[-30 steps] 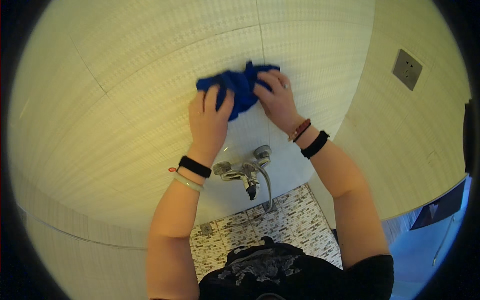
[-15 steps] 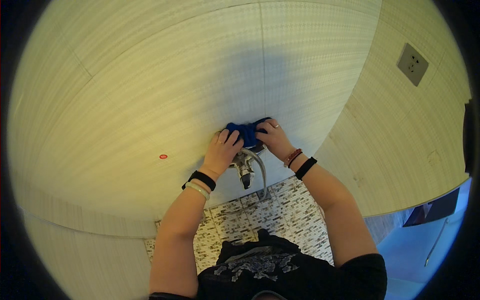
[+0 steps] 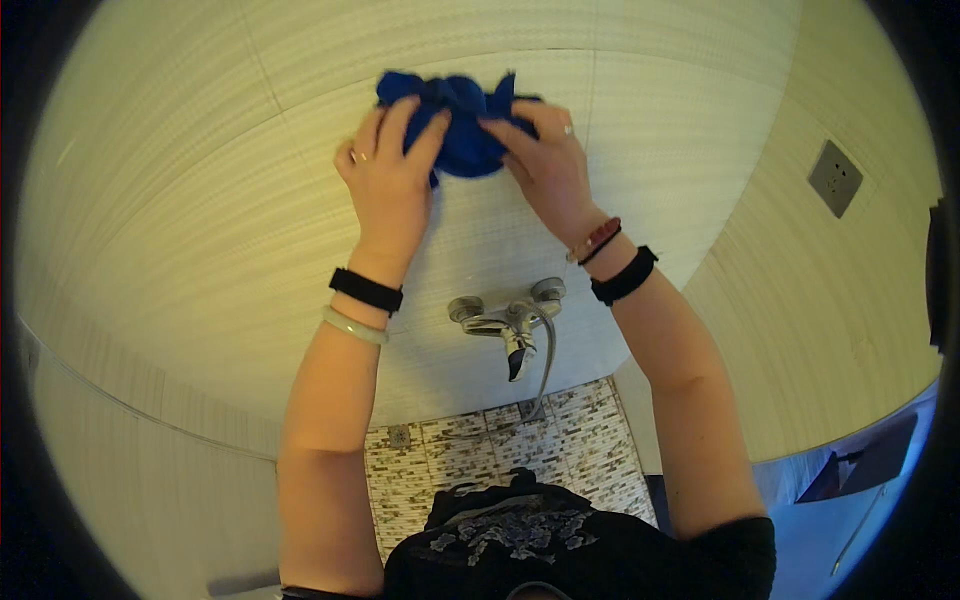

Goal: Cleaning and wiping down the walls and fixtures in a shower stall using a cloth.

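Observation:
A crumpled blue cloth [image 3: 465, 150] is raised high in front of the pale tiled wall [image 3: 660, 120]. My left hand [image 3: 390, 185] grips its left part, thumb and fingers closed on the fabric. On the other side, my right hand [image 3: 552, 170] pinches the cloth's right part, its fingertips partly hidden in the folds. Whether the cloth touches the wall, I cannot tell. Below both hands, a chrome shower mixer tap [image 3: 516, 318] is fixed to the wall, and a metal hose [image 3: 549, 362] hangs from it.
A grey power socket [image 3: 835, 178] is set in the right wall. Mosaic-patterned tiles [image 3: 470, 452] cover the floor below, with a square drain [image 3: 400, 436] near the wall. A bluish area [image 3: 850, 510] with a dark object lies at the lower right.
Both hands have moved up the wall with the blue cloth, away from the mixer tap. The tap's body and both wall fittings now show. The cloth looks more spread out.

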The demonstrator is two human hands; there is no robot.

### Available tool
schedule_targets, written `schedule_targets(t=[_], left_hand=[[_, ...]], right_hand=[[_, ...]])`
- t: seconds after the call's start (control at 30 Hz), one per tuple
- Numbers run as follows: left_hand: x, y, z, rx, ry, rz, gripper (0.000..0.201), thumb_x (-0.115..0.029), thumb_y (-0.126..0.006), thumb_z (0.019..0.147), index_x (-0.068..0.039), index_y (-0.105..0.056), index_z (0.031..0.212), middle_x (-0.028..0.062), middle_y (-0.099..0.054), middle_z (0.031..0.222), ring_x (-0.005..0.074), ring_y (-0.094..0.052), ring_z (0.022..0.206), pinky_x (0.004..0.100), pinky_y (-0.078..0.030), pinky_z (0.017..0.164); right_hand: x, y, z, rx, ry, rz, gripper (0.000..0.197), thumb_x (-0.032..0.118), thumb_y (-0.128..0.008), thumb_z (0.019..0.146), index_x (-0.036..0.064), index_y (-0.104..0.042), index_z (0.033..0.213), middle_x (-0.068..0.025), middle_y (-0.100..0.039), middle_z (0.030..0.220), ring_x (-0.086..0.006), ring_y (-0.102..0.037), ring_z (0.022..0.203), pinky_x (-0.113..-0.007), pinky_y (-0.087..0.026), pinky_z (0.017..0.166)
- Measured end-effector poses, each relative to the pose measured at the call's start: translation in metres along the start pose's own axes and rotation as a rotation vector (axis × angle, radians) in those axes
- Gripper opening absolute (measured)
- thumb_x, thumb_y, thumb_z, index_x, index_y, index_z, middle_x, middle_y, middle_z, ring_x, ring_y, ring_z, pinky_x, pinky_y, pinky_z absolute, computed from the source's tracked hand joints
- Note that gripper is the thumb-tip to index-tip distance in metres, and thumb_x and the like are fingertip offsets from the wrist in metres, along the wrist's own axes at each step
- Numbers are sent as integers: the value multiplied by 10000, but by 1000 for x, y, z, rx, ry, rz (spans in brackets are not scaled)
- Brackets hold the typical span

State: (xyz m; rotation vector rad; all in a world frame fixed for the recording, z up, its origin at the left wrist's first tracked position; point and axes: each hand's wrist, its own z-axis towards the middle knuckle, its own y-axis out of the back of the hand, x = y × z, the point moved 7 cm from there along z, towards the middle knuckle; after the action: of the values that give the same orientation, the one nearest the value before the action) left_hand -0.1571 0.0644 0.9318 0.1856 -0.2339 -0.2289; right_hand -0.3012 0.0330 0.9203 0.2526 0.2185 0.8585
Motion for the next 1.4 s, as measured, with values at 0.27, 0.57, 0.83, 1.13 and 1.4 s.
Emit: schedule_targets(t=[0.27, 0.57, 0.83, 1.13, 1.4], left_hand=[[15, -11, -55, -18, 3, -129, 324, -2, -641, 682, -139, -661, 975, 77, -560, 1137, 319, -479, 1073, 434, -404, 863], [-5, -41, -203, 245, 1, -293, 186, -60, -649, 695, -97, -632, 876, 83, -542, 1112, 319, -472, 1046, 452, -420, 848], [-9, -40, -255, 486, 90, -344, 232, -45, -601, 731, -64, -649, 958, 104, -531, 1120, 335, -460, 1094, 449, -425, 909], [53, 7, -146, 169, 161, -281, 318, 36, -574, 691, -56, -649, 986, 134, -534, 1128, 364, -490, 1074, 454, -427, 918], [110, 60, -35, -172, 177, -149, 413, 78, -614, 683, -101, -662, 1052, 133, -537, 1139, 327, -506, 1062, 418, -401, 934]], right_hand=[[13, -31, -27, 123, -5, -22, 242, 16, -614, 713, 118, -651, 930, -91, -554, 981, -299, -530, 963, -396, -485, 781], [39, -90, -141, 619, 112, 44, 126, 93, -596, 721, 108, -635, 840, -74, -541, 956, -277, -522, 998, -386, -489, 806], [66, -115, -166, 949, 136, -82, 143, 89, -600, 748, 53, -665, 871, -97, -534, 1019, -280, -500, 1085, -363, -528, 827], [75, -95, -71, 433, -49, 97, 160, 2, -579, 736, 50, -607, 886, -137, -551, 1006, -344, -528, 1015, -411, -513, 771], [106, -65, 61, -12, -36, 71, 355, -42, -633, 704, 81, -637, 1037, -100, -555, 1030, -310, -530, 964, -390, -487, 782]])
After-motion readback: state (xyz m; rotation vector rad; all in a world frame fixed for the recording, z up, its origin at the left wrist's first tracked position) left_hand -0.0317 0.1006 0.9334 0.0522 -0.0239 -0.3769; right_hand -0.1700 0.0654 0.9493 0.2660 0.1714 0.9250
